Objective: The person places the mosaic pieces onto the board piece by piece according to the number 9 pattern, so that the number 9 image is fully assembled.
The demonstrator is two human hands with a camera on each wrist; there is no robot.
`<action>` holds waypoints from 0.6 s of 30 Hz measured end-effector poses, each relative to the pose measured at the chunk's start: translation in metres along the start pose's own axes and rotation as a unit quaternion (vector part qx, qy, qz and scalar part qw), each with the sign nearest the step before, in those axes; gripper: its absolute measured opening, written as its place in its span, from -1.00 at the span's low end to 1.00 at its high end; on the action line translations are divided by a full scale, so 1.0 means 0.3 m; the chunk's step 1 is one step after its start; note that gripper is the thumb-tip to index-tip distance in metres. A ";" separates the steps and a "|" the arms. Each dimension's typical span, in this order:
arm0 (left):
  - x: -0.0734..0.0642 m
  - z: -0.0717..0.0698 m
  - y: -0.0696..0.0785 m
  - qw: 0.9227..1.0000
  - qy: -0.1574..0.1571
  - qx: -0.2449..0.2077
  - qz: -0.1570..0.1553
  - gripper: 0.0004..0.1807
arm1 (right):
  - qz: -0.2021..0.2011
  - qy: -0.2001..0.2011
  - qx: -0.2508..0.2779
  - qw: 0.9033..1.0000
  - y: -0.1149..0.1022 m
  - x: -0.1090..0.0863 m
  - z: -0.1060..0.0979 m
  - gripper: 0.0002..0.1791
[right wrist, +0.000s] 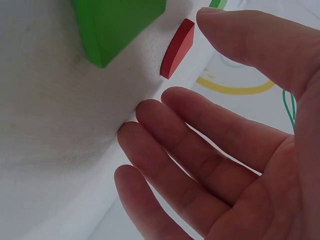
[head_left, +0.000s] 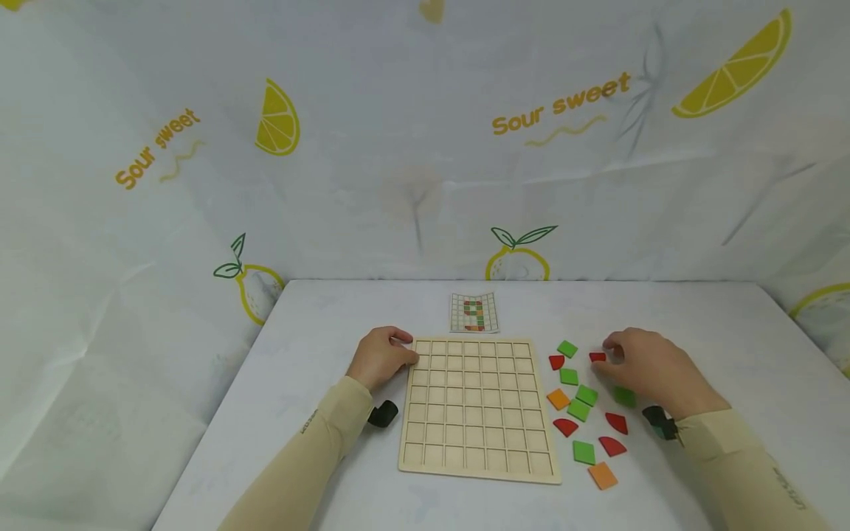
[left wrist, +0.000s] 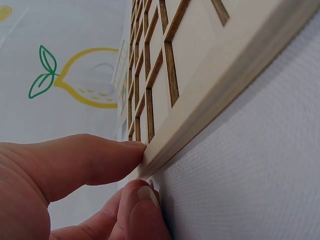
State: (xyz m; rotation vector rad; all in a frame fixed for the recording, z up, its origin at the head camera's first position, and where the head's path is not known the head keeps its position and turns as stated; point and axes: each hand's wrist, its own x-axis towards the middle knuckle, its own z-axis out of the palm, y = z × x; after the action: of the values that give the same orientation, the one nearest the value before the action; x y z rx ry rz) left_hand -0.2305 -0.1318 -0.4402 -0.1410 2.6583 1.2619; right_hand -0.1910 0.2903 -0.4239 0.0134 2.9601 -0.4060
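Note:
My left hand [head_left: 381,359] is at the far left corner of a pale wooden grid board [head_left: 475,400]. In the left wrist view the thumb [left wrist: 95,157] lies on the board's rim and curled fingers [left wrist: 142,210] meet its edge from the other side, pinching it. The board's square cells hold no pieces. To the right, my right hand [head_left: 654,370] hovers over loose pieces, thumb and fingers spread around a small red quarter-circle piece [right wrist: 178,50]. A gap separates them from it in the right wrist view. A green square [right wrist: 120,25] lies nearer that camera.
Several green squares [head_left: 584,452], red quarter-circles [head_left: 612,446] and orange squares [head_left: 603,476] lie scattered right of the board. Behind the board is a printed pattern card [head_left: 491,313]. A white cloth with lemon prints hangs past the table's far edge.

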 end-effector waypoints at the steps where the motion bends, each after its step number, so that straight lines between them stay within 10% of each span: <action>1: 0.000 0.000 0.000 1.000 0.000 0.000 0.001 -0.63 | 0.000 -0.001 0.000 1.000 0.001 0.000 0.000 -0.33; 18: 0.003 -0.002 0.003 1.000 0.004 0.006 -0.004 -0.63 | -0.005 0.003 0.004 1.000 0.003 0.000 -0.001 -0.32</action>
State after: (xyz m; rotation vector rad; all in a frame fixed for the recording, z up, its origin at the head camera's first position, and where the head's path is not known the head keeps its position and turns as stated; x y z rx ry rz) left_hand -0.2315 -0.1318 -0.4394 -0.1544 2.6692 1.2446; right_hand -0.1911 0.2912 -0.4239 -0.0006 2.9662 -0.4189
